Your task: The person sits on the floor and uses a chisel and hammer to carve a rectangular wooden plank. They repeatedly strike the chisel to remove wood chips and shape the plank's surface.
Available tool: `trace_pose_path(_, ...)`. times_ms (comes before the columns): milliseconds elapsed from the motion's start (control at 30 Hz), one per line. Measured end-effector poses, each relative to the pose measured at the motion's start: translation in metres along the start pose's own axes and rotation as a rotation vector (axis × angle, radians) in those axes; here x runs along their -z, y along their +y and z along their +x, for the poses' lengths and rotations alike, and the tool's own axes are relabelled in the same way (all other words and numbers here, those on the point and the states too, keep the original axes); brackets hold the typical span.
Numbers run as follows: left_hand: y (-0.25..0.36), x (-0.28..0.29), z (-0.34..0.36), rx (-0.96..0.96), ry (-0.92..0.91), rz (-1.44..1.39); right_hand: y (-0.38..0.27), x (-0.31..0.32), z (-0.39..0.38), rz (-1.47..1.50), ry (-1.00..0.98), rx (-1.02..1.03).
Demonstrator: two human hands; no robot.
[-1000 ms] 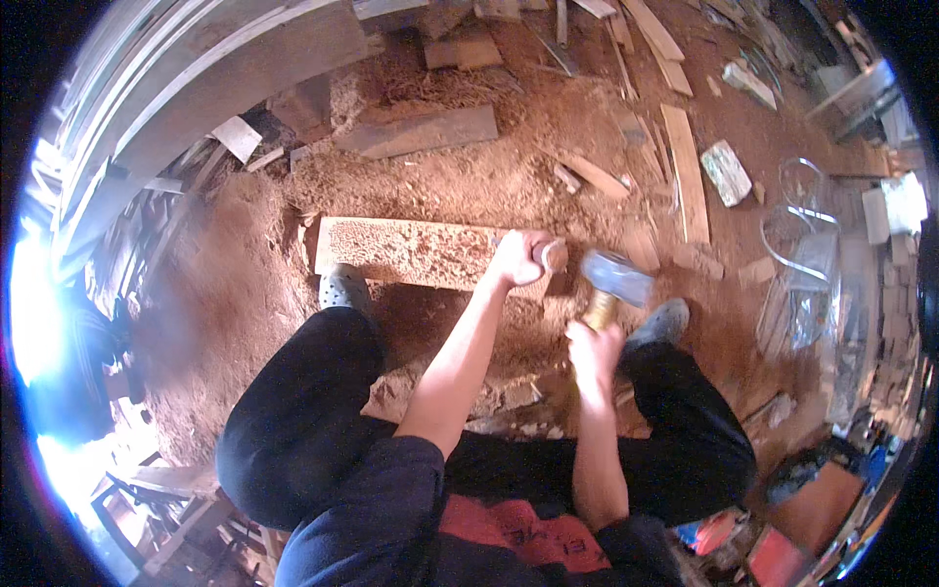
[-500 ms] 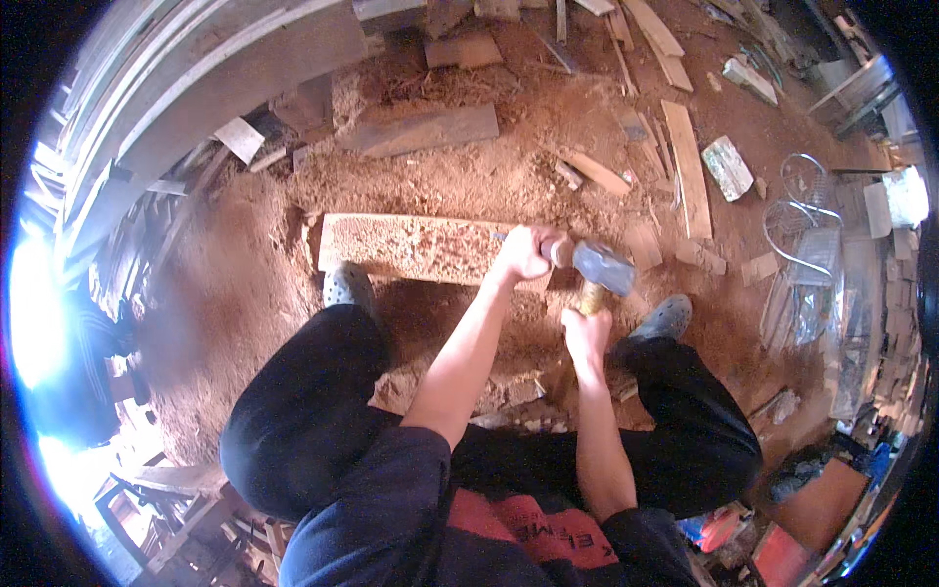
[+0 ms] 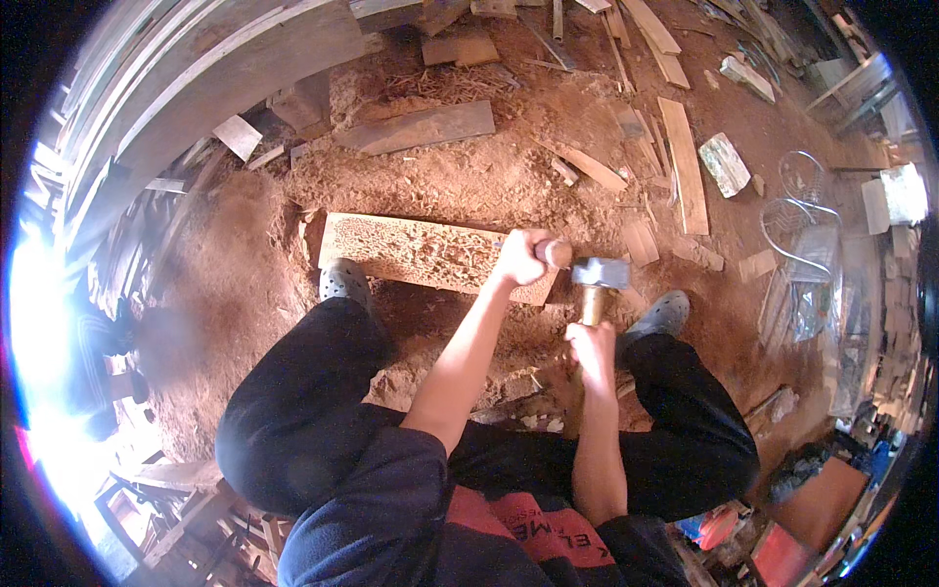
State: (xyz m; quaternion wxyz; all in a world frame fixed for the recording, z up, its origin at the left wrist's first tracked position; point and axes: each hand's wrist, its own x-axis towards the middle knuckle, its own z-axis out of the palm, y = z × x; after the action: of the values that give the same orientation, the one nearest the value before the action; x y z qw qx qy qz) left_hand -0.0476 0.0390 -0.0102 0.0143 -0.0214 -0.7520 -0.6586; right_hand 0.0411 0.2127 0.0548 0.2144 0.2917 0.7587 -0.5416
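A long wooden board [image 3: 411,245] lies across the ground in front of me, its top carved in rough relief. My left hand [image 3: 521,257] is wrapped round a chisel, above the board's right end. The chisel's round wooden handle [image 3: 558,254] sticks out to the right of my fist; its blade, pointing left over the carving, is mostly hidden. In my right hand [image 3: 593,348] is a hammer [image 3: 601,273], gripped by its handle, head uppermost. The metal head is just right of the chisel's butt, with a small gap between them.
My left clog [image 3: 344,282] rests against the board's near edge; my right clog [image 3: 662,315] stands right of the hammer. Loose planks [image 3: 685,166] and offcuts litter the reddish, chip-covered ground [image 3: 235,293]. Stacked boards [image 3: 264,64] line the far left, and a wire rack [image 3: 804,230] lies at right.
The hammer head has turned more level and shifted slightly. My right hand has moved a little toward me. My left hand keeps hold of the chisel in nearly the same place.
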Motion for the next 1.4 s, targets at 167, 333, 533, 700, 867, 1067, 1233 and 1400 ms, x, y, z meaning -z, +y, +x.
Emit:
trace_pose_path(167, -0.037, 0.061, 0.011, -0.113, 0.373, -0.462, 0.066, -0.03, 0.049, -0.461, -0.033, -0.075)
trace_pose_path(333, -0.027, 0.144, -0.01, -0.015, 0.632, -0.945, 0.077, -0.051, 0.05, -0.573, 0.001, -0.008)
trace_pose_path(533, 0.002, 0.115, -0.004, 0.075, 0.298, -0.277, 0.123, -0.053, 0.081, -0.516, 0.079, 0.081)
trace_pose_path(700, 0.034, 0.078, 0.013, 0.264, 0.111, 0.304, 0.119, -0.053, 0.072, -0.681, 0.296, 0.321)
trace_pose_path(867, -0.033, 0.071, 0.001, 0.276, 0.266, 0.708, 0.082, -0.059, 0.056, -0.533, 0.138, 0.24)
trace_pose_path(1067, -0.065, 0.076, -0.021, 0.395, 0.192, 0.863, 0.016, -0.083, 0.058, -0.451, 0.222, 0.263)
trace_pose_path(1233, -0.057, 0.064, -0.035, 0.345, 0.218, 1.009, 0.012, -0.1, 0.069, -0.584, 0.262, 0.338)
trace_pose_path(1400, -0.038, 0.069, -0.025, 0.443, 0.133, 1.005, 0.017, -0.101, 0.069, -0.736, 0.229, 0.461)
